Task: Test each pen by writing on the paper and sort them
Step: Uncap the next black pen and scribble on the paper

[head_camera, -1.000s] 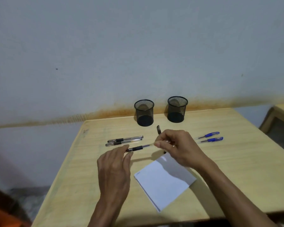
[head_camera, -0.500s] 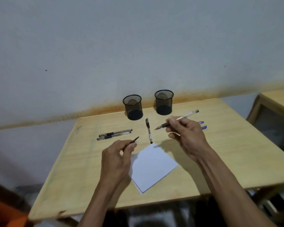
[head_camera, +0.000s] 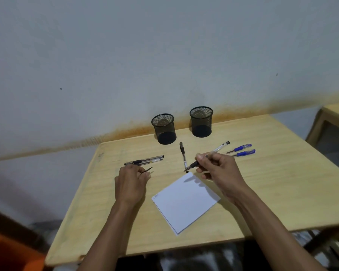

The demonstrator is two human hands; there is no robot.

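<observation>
My right hand [head_camera: 221, 171] grips an uncapped clear pen with a black grip [head_camera: 217, 149], its tip pointing down-left just above the far corner of the white paper [head_camera: 186, 202]. My left hand [head_camera: 130, 182] pinches the black pen cap [head_camera: 148, 170], left of the paper. A faint scribble marks the paper's left corner. Two black pens [head_camera: 145, 160] lie side by side on the left. A single black pen [head_camera: 183, 156] lies in the middle. Two blue pens [head_camera: 242, 150] lie on the right.
Two black mesh cups stand at the back of the wooden table [head_camera: 272, 182], one on the left [head_camera: 164, 128] and one on the right [head_camera: 201, 121]. A second wooden table [head_camera: 337, 114] stands at the right edge. The wall rises right behind the cups.
The two hands pulled the cap off the pen. My left hand drew back with the cap, and my right hand turned the pen tip down toward the paper.
</observation>
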